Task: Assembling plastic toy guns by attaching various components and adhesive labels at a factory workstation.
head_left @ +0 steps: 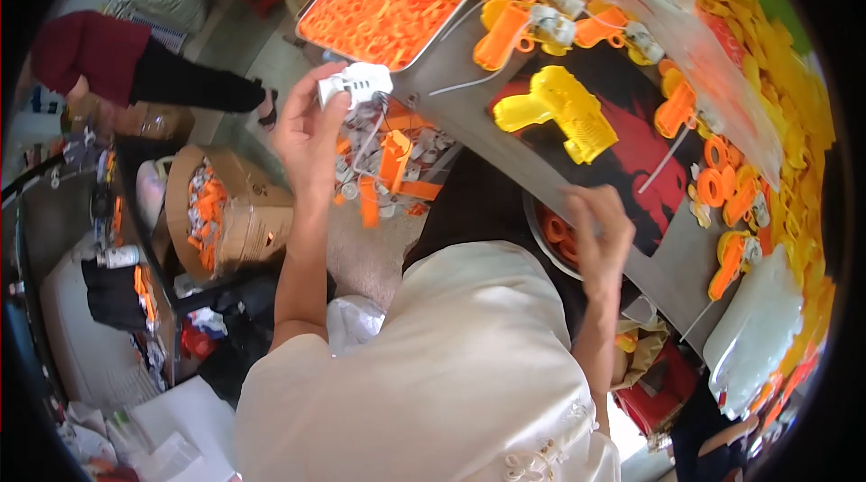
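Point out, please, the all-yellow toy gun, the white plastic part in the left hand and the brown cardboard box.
All-yellow toy gun [574,118], head view: middle of its body.
White plastic part [366,82], head view: its dark-slotted face.
Brown cardboard box [256,201], head view: its outer wall.

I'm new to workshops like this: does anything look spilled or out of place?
Possibly: a jumbled heap of orange and white plastic pieces lies below the edge of the grey table. It looks spilled, but I can't tell whether a container holds it.
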A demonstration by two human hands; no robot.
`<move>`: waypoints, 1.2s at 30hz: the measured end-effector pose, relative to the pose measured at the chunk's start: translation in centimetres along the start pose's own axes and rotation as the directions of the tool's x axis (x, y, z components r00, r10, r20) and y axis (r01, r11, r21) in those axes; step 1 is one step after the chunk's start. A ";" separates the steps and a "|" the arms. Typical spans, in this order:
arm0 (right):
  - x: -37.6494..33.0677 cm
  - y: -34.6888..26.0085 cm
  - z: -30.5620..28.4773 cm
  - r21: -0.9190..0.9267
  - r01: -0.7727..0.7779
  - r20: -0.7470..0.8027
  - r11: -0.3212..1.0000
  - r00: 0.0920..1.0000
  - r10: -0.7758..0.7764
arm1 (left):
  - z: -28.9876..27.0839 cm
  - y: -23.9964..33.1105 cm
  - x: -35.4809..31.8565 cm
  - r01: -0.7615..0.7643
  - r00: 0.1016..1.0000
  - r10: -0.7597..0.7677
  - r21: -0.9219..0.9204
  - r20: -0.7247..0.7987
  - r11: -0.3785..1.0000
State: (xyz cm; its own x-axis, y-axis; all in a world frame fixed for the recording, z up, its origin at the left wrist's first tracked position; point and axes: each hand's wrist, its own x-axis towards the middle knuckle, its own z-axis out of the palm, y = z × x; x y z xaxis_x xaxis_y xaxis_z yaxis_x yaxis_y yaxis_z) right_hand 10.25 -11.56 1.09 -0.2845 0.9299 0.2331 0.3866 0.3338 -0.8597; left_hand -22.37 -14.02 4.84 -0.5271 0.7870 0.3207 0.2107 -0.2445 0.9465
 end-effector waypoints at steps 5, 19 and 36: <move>2.7 -3.0 3.6 0.042 0.172 0.018 0.984 0.985 -0.173 | 5.9 1.5 -1.0 -0.013 0.979 0.060 -0.229 0.197 0.973; 3.3 -3.4 -1.2 0.935 -0.148 0.046 0.321 0.951 0.305 | 14.3 0.9 -6.8 -0.739 0.536 0.741 -0.200 0.404 0.643; -2.9 -1.5 -18.4 0.607 0.095 -0.227 0.789 0.972 0.058 | 19.3 -7.0 6.1 -0.923 0.325 0.312 0.228 0.893 0.309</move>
State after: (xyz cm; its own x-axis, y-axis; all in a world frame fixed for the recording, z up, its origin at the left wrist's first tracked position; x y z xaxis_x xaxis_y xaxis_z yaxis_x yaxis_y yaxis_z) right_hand 26.61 -11.93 10.04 -0.0551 0.9585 0.2799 -0.2544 0.2575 -0.9322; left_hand -11.16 3.49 -0.57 0.6291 0.6854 0.3667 0.7398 -0.6727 -0.0118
